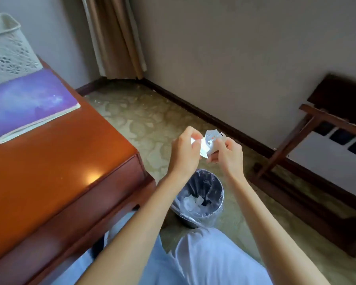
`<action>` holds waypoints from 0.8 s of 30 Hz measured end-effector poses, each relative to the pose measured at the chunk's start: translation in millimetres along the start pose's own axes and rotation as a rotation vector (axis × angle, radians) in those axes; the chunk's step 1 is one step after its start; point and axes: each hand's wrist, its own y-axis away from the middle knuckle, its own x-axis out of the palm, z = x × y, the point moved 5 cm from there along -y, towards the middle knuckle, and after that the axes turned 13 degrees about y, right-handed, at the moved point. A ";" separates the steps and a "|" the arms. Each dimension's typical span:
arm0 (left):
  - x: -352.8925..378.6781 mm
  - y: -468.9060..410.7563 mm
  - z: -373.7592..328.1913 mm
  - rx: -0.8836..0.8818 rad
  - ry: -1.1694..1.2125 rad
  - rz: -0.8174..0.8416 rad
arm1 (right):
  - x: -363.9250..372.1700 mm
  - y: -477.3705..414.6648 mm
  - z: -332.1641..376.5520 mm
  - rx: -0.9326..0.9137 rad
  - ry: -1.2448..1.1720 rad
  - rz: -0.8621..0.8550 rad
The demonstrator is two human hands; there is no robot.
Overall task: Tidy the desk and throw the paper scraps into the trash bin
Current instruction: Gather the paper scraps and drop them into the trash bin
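Both hands, left [184, 150] and right [227, 153], pinch the paper [209, 141] in their fingers, above and beyond the bin [199, 197]; best draw it back over the opening before letting go, so scraps miss the floor.

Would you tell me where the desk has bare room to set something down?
The desk is bare from the notebook to its near edge and right corner. Its far left is crowded: the basket stands close behind the notebook. The left hand and right hand both pinch the paper.
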 end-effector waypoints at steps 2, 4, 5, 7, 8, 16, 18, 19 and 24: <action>32.0 -5.1 37.1 -0.121 -0.025 0.081 | -5.9 -11.3 -38.4 0.075 0.056 0.005; 54.7 -10.6 81.2 -0.275 -0.042 0.125 | -2.4 -25.0 -78.1 0.155 0.136 0.031; 63.6 -13.2 103.8 -0.359 -0.055 0.139 | 2.2 -31.6 -98.2 0.197 0.184 0.054; 77.7 -17.9 144.5 -0.500 -0.083 0.153 | 14.0 -42.2 -136.1 0.275 0.260 0.112; 83.6 -19.5 161.5 -0.554 -0.098 0.156 | 20.2 -46.5 -154.2 0.314 0.292 0.140; 120.5 -32.1 254.3 -0.906 -0.101 0.182 | 67.2 -78.6 -250.9 0.491 0.483 0.392; 126.5 -26.5 265.9 -1.007 -0.008 0.181 | 74.0 -80.6 -267.0 0.523 0.519 0.436; 128.4 -24.7 270.6 -1.055 0.041 0.172 | 76.5 -82.8 -272.9 0.530 0.541 0.438; 125.7 -15.4 292.2 -1.152 0.076 0.198 | 89.0 -86.5 -290.3 0.551 0.636 0.480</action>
